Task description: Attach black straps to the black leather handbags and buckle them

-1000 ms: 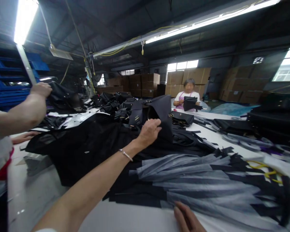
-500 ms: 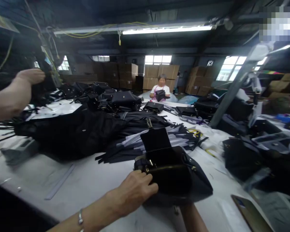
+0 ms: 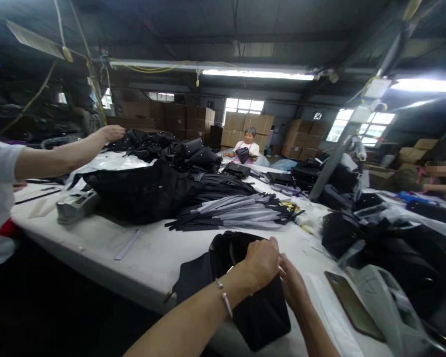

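A black handbag (image 3: 262,317) with gold-coloured fittings is tilted at the near edge of the white table, its flap (image 3: 194,278) hanging out to the left. My left hand (image 3: 262,262), with a silver bracelet at the wrist, reaches across the bag and is closed at its upper right edge. Close against it, my right hand (image 3: 293,280) is also closed on the bag's right edge. Exactly what the fingertips pinch is hidden behind the left hand.
Black and grey strips (image 3: 238,210) lie beyond the bag, beside a large black cloth bundle (image 3: 141,193). A phone (image 3: 353,305) and a grey plastic holder (image 3: 390,302) are at right, below a metal post (image 3: 330,153). A co-worker's arm (image 3: 63,153) extends from the left; another person (image 3: 245,148) sits opposite.
The handbag has turned, its flap swinging from the far side to the left. My left hand has moved right along it, and my right hand has come up from underneath to its right edge.
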### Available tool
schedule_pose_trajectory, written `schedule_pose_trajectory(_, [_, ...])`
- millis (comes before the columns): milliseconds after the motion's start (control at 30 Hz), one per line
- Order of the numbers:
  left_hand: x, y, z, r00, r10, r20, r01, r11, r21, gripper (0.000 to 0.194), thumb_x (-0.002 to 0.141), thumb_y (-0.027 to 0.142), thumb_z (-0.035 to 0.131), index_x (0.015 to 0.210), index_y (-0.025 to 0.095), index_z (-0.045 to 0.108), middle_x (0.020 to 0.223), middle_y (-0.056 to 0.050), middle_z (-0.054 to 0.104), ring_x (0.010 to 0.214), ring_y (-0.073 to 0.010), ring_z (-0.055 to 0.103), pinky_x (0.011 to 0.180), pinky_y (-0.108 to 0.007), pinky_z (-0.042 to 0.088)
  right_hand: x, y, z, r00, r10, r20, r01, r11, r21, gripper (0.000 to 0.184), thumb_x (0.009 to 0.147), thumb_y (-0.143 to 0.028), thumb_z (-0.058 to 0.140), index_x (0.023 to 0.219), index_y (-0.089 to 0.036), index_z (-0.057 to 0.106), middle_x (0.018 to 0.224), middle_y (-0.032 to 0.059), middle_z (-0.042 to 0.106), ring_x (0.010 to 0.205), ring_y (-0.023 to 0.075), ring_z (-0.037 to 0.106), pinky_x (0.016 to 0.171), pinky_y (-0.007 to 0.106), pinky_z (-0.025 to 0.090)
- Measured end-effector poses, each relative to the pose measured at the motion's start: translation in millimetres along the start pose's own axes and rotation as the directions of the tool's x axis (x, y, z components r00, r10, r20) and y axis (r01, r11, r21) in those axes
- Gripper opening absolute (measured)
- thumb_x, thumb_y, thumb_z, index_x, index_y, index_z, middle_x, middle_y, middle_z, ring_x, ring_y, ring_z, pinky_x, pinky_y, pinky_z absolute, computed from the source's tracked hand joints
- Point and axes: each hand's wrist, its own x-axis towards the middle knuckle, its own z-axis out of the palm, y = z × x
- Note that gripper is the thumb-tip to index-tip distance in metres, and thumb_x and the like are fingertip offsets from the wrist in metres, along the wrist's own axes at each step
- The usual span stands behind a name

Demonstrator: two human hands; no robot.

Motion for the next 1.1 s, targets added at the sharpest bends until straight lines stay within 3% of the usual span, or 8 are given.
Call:
schedule_pose_trajectory(167, [27.3,-1.8,15.8,0.984,0.121,0.127,-0.112,0.99,-0.081,0.018,0.09,0.025,0.057,0.098,0.012,0.066,0.093,-0.012,0.073,0.084,-0.0202,0.071,0.07,-0.029,0.056,-64.3,-16.1,-39.8,0.984,0.025,0.177,0.01,0.981,-0.191,0.059,0.075,-0.046,0.07,0.126,-0.02,0.056,0.129,0.013,0.061,0.12,0.032,0.056,0.102,0.048,0.044])
schedule_pose_trajectory(367, [17.2,18.1,-8.0,0.939,0.33,0.096,-0.322,0.943,-0.085,0.021,0.089,0.017,0.053,0.102,0.007,0.065,0.1,-0.02,0.071,0.093,-0.0304,0.07,0.074,-0.038,0.056,-106.2,-1.1,25.1,0.984,-0.179,-0.012,0.139,0.8,-0.583,0.083,0.066,-0.034,0.074,0.14,-0.019,0.04,0.142,0.0149,0.047,0.133,0.0378,0.04,0.108,0.054,0.035])
schedule_pose_trajectory(467, [-15.0,9.1,-46.7,0.859,0.511,-0.042,-0.512,0.852,-0.106,0.026,0.095,0.028,0.048,0.118,0.019,0.058,0.117,-0.011,0.067,0.11,-0.0237,0.063,0.089,-0.035,0.053,-95.1,8.8,34.1,0.985,-0.147,-0.084,0.066,0.791,-0.608,0.073,0.069,-0.032,0.069,0.136,-0.017,0.043,0.135,0.0165,0.052,0.128,0.0374,0.045,0.105,0.053,0.038])
schedule_pose_trajectory(533, [-32.9,-15.8,-71.1,0.702,0.598,-0.388,-0.678,0.727,-0.106,0.026,0.098,0.024,0.044,0.12,0.02,0.057,0.12,-0.007,0.066,0.113,-0.0164,0.061,0.097,-0.028,0.048,-87.5,11.5,25.7,0.991,-0.113,-0.077,0.046,0.805,-0.591,0.069,0.072,-0.031,0.066,0.136,-0.016,0.043,0.133,0.0151,0.053,0.128,0.0341,0.046,0.107,0.05,0.037])
schedule_pose_trajectory(667, [-39.1,-106.3,-73.8,0.536,0.096,-0.839,-0.496,0.84,-0.221,0.019,0.095,0.022,0.047,0.103,0.02,0.064,0.101,-0.004,0.07,0.094,-0.015,0.066,0.09,-0.029,0.051,-82.6,11.4,6.3,0.991,-0.11,-0.082,0.045,0.825,-0.563,0.075,0.071,-0.031,0.067,0.14,-0.02,0.04,0.136,0.0108,0.052,0.129,0.0307,0.047,0.109,0.046,0.036])
schedule_pose_trajectory(800, [-30.4,-198.0,-14.9,0.355,-0.575,-0.737,-0.174,0.734,-0.656,0.026,0.092,0.025,0.039,0.11,0.017,0.056,0.1,-0.006,0.065,0.082,-0.0157,0.067,0.069,-0.027,0.056,-84.0,14.6,4.1,0.986,-0.154,-0.058,0.082,0.765,-0.638,0.072,0.073,-0.03,0.061,0.141,-0.019,0.038,0.137,0.0119,0.052,0.126,0.0316,0.049,0.106,0.048,0.041])
schedule_pose_trajectory(867, [-28.7,-222.6,16.1,0.393,-0.593,-0.703,-0.129,0.721,-0.681,0.032,0.089,0.02,0.035,0.113,0.015,0.055,0.098,-0.007,0.065,0.078,-0.0161,0.067,0.066,-0.029,0.056,-83.6,17.5,6.1,0.984,-0.17,-0.046,0.095,0.73,-0.677,0.068,0.074,-0.028,0.058,0.139,-0.017,0.04,0.136,0.0131,0.052,0.126,0.032,0.05,0.105,0.048,0.041])
schedule_pose_trajectory(1100, [-1.6,-197.6,51.7,0.84,-0.078,-0.536,-0.253,0.819,-0.514,0.044,0.075,0.024,0.065,0.119,0.025,0.064,0.139,-0.01,0.053,0.126,-0.0264,0.052,0.105,-0.042,0.042,-72.0,22.4,2.0,0.996,-0.084,-0.041,0.034,0.737,-0.675,0.064,0.074,-0.028,0.055,0.137,-0.018,0.044,0.136,0.0118,0.054,0.124,0.0315,0.053,0.106,0.047,0.042])
